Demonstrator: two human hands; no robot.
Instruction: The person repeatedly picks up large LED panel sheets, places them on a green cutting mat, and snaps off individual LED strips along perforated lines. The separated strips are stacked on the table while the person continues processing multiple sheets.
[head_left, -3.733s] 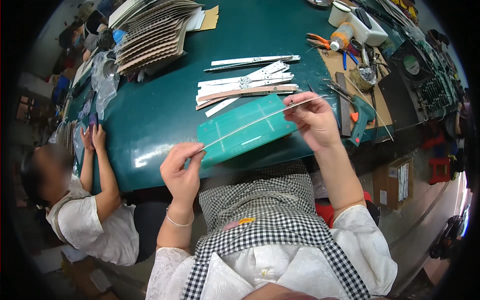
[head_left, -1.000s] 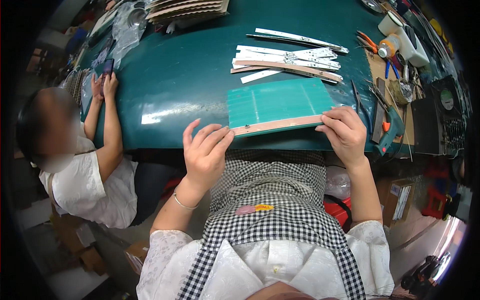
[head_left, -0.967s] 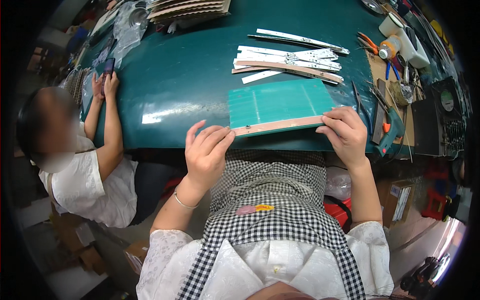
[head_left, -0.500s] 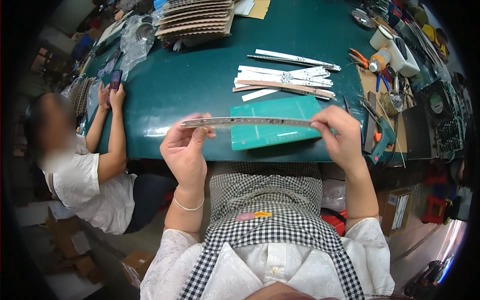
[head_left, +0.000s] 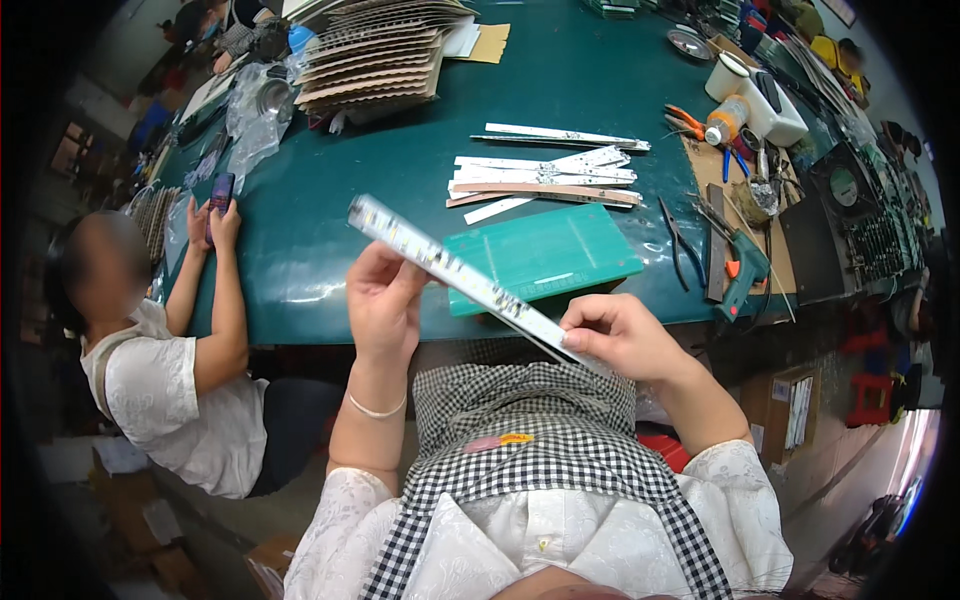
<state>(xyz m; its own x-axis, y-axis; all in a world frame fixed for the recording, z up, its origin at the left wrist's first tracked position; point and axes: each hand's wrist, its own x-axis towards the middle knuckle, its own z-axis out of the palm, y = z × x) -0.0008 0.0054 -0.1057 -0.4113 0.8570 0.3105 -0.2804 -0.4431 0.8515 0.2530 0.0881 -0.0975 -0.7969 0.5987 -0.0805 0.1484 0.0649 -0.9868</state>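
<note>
A long narrow white circuit board strip point(head_left: 452, 268), dotted with small components, is held slantwise above the table's front edge. Its far end points up to the left and its near end down to the right. My left hand point(head_left: 388, 300) is closed round its upper part, thumb and fingers pinching the edges. Near the lower end, my right hand point(head_left: 622, 338) pinches it between thumb and forefinger. Beneath the strip lies a green rectangular block point(head_left: 545, 258). Behind the block is a loose pile of similar strips point(head_left: 550, 178), one of them brownish.
Pliers point(head_left: 680, 245), a green glue gun point(head_left: 742, 280) and an orange-capped bottle point(head_left: 727, 120) are on the right. A stack of corrugated sheets point(head_left: 375, 60) stands at the back left. At the left, a seated person point(head_left: 170, 370) holds a phone point(head_left: 220, 195).
The strip has turned from nearly level and edge-on to slanted, its component face now showing. My right hand moved down and left; my left hand shifted slightly. The whole view has tilted a little.
</note>
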